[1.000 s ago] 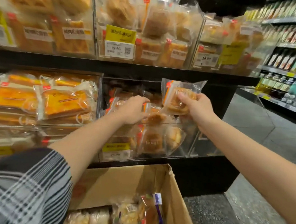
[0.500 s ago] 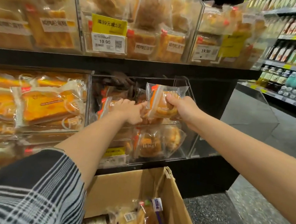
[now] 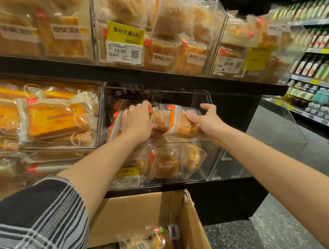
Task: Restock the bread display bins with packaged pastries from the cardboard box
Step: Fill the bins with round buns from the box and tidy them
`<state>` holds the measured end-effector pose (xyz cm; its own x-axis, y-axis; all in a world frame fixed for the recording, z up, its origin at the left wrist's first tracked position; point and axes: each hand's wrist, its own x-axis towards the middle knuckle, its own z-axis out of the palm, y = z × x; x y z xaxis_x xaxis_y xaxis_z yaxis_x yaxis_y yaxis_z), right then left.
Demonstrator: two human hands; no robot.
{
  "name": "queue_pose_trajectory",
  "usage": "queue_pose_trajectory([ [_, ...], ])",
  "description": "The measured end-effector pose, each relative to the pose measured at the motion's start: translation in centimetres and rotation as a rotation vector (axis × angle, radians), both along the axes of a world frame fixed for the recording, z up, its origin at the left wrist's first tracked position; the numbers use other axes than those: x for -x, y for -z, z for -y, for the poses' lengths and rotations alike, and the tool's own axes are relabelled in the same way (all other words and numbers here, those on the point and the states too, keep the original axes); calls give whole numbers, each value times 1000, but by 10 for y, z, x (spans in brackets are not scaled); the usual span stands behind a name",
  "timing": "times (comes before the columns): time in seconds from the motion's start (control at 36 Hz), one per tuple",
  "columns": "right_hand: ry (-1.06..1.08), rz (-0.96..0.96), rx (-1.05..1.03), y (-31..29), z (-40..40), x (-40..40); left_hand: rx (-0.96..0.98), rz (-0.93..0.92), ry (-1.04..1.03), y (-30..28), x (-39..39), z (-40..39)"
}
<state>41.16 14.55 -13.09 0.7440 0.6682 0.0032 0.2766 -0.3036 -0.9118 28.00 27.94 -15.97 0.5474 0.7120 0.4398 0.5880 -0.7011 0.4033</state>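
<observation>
Gripping pastry pack (image 3: 181, 124), right hand (image 3: 209, 124) clears bin rim (image 3: 186, 143).

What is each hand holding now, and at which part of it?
The right hand holds a clear-wrapped round pastry packet at its right end. The left hand rests on packets in the clear bin; any grip is hidden.

Sleeve (image 3: 36, 218) showing dark with white plaid lines, cardboard box (image 3: 143, 212) showing tan, price tags (image 3: 125, 32) showing yellow, pastry wrappers (image 3: 172, 121) showing clear with orange-red strips.
</observation>
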Motion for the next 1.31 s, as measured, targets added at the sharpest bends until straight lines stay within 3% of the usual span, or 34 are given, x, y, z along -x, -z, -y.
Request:
queue_pose_trajectory([
  [0.17,-243,39,341,-7,-15,7,51,-14,34,5,-3,-9],
  [0.39,-248,218,465,3,-29,10,-35,-467,95,5,-11,-14],
  [0.56,-208,366,475,22,-31,21,173,-344,148,-3,-5,-14],
  [0.67,-239,444,617,18,-25,30,41,-459,112,2,-9,-12],
  [0.78,-322,573,775,-5,-23,33,46,-536,120,4,-9,-9],
  [0.92,-271,699,470,10,-44,38,30,-662,111,0,-12,-6],
  [1.0,-316,698,543,32,-56,36,42,-669,116,2,-14,-7],
  [1.17,-331,663,595,25,-56,41,83,-452,115,4,-14,-12],
  [1.31,-250,827,512,29,-48,48,315,349,78,0,1,-10],
])
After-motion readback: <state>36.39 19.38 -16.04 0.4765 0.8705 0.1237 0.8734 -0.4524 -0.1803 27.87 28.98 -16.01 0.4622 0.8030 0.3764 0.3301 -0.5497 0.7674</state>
